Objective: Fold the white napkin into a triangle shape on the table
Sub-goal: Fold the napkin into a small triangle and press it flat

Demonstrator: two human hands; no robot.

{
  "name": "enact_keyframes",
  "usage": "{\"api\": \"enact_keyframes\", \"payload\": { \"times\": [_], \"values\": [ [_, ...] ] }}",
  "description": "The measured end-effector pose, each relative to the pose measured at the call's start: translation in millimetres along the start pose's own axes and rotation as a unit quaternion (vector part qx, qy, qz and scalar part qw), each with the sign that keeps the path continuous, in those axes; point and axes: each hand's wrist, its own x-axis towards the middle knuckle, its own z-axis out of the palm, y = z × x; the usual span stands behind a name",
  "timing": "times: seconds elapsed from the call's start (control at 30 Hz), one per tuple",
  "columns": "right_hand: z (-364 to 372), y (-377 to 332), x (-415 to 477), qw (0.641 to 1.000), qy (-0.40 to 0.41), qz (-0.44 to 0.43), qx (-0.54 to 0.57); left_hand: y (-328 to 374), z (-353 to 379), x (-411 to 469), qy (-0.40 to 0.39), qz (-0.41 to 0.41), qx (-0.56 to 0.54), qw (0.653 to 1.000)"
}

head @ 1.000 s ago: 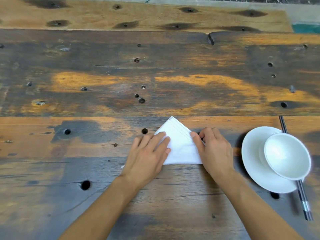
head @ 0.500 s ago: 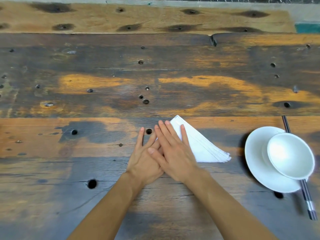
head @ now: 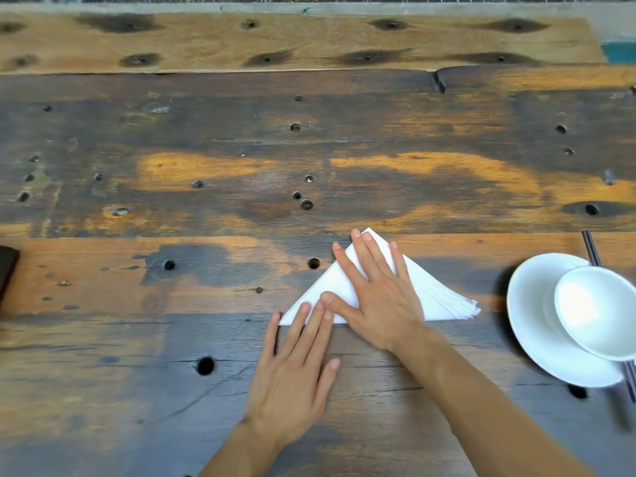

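The white napkin lies flat on the worn wooden table as a triangle, its apex pointing away from me and its layered edges fanned at the right corner. My right hand lies flat on the napkin's middle, fingers straight and spread toward the apex. My left hand rests flat on the table just below the napkin's lower left corner, its fingertips touching the bottom edge.
At the right edge, a white bowl sits on a white saucer, with dark chopsticks running under them. A dark object shows at the far left. Small holes dot the table planks.
My left hand slid down and back off the napkin to its lower left corner. My right hand moved right onto the napkin's middle, uncovering the left half of the triangle.
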Motion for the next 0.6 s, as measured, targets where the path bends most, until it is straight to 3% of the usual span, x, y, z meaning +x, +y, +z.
{"api": "enact_keyframes", "payload": {
  "times": [0.13, 0.27, 0.47, 0.6],
  "values": [
    [2.1, -2.2, 2.4, 1.000, 0.013, 0.004, -0.009, 1.0, -2.3, -12.7, -0.028, -0.067, -0.009, 0.997],
    [6.1, -26.6, 2.4, 0.999, 0.034, 0.032, -0.026, 2.8, -4.7, -8.5, -0.041, -0.084, -0.025, 0.995],
    [18.9, -99.7, -16.8, 0.993, 0.026, -0.048, 0.109, 0.2, -2.5, -11.0, -0.076, -0.113, 0.007, 0.991],
    [23.6, -98.3, -32.6, 0.993, 0.002, -0.051, 0.102, 1.4, -1.8, -11.6, -0.054, -0.100, 0.031, 0.993]
  ]
}}
